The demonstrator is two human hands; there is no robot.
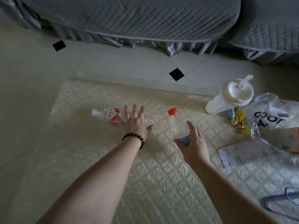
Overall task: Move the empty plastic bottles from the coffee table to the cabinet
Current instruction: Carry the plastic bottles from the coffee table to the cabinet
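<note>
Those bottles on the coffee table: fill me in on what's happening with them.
A person is reaching for two empty plastic bottles on the coffee table. The left hand, fingers spread, is over the white-capped bottle, which lies on its side. The right hand is open around the lower part of the upright red-capped bottle, not yet closed on it. Neither bottle is lifted. A lidded cup with a straw and a plastic bag sit at the right.

clear glossy plastic bottles (178,126), embossed glossy table cover (161,175), quilted matt cloth sofa (137,18), wooden bead bracelet (134,139)
</note>
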